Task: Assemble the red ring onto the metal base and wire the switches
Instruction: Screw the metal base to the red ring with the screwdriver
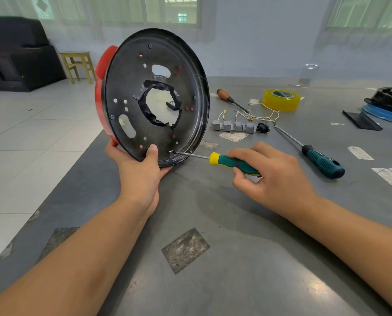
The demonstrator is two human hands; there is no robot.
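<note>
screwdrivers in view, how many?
3. One green-and-yellow screwdriver in the right hand, tip at the metal base. One wooden-handled screwdriver beside the yellow tape roll. One large green-handled screwdriver lying on the table. None visibly hidden.

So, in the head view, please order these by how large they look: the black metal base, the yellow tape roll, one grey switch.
1. black metal base, though it is nearest the camera
2. yellow tape roll
3. grey switch
</note>
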